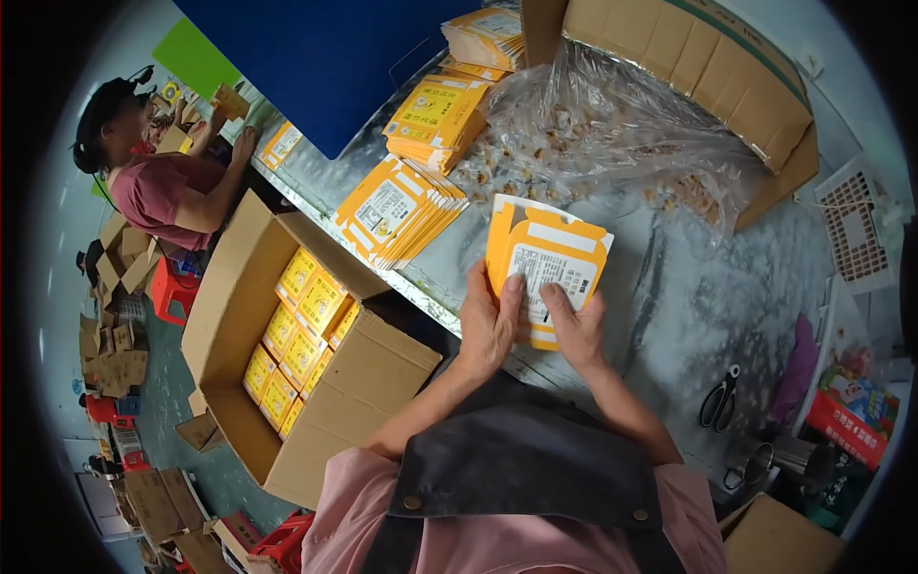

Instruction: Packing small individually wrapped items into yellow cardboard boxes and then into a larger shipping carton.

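Note:
Both my hands hold a flat yellow carton blank (pixel 547 251) with a white printed panel, just above the grey table's (pixel 688 306) near edge. My left hand (pixel 488 325) grips its left side, thumb on the printed face. My right hand (pixel 574 325) grips its lower right side, fingers on the white panel. Stacks of the same flat yellow cartons (pixel 397 212) lie fanned on the table to the left, with more stacks (pixel 435 120) further back.
A clear plastic bag of small wrapped items (pixel 612 134) spills from a big cardboard box (pixel 708 67). An open cardboard box (pixel 316 354) holding filled yellow cartons stands at my left. Scissors (pixel 719 397) and a metal cup (pixel 755 464) lie right. Another person (pixel 158 182) works far left.

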`<action>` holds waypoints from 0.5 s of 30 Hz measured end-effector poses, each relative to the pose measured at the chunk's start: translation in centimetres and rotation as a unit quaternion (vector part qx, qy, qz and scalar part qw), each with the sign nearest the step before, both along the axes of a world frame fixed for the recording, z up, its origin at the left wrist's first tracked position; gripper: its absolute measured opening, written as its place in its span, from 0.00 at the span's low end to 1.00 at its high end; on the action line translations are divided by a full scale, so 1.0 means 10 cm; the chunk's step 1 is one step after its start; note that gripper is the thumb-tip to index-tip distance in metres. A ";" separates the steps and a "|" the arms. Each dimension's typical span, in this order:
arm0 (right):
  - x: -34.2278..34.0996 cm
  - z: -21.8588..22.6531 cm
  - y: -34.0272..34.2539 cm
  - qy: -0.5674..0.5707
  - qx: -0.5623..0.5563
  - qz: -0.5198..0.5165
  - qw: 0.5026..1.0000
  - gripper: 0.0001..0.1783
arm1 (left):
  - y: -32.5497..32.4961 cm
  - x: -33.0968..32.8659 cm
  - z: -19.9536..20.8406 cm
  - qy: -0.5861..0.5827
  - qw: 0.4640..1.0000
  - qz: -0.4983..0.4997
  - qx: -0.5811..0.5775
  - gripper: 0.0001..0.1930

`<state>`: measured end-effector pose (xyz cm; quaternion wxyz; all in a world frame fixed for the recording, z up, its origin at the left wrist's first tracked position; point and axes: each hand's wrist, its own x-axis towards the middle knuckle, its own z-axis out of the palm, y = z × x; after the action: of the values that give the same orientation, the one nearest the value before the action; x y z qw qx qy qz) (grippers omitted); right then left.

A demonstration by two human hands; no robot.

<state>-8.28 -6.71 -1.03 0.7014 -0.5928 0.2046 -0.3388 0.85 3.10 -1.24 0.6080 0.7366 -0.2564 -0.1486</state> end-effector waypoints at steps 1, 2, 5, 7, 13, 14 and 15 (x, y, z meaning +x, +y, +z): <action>0.00 0.00 -0.01 0.000 0.001 -0.001 1.000 0.11 | 0.01 0.01 0.01 -0.062 0.998 0.025 -0.006 0.23; 0.00 0.00 -0.04 0.002 0.018 0.002 1.000 0.11 | 0.04 0.02 0.09 -0.049 0.998 0.018 0.044 0.24; 0.03 -0.17 -0.07 -0.019 0.053 0.032 0.998 0.12 | 0.05 -0.09 0.24 0.002 0.995 -0.046 0.085 0.25; 0.01 -0.28 -0.08 -0.041 0.071 0.058 0.995 0.12 | 0.05 -0.11 0.15 -0.098 0.993 -0.037 0.059 0.24; 0.00 -0.17 -0.06 -0.005 0.049 0.020 0.999 0.31 | 0.14 -0.03 0.08 -0.023 0.996 -0.063 0.063 0.22; 0.02 -0.12 -0.05 -0.009 -0.003 -0.009 1.000 0.30 | 0.16 0.02 0.08 -0.058 0.992 -0.074 0.084 0.22; 0.02 -0.08 -0.05 -0.012 -0.056 -0.039 0.998 0.28 | 0.17 0.05 0.08 -0.093 0.986 -0.084 0.105 0.23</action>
<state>-8.07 -7.21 -1.82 0.6560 -0.6185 0.1998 -0.3836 1.30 4.79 -0.49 0.4857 0.7829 -0.3560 -0.1563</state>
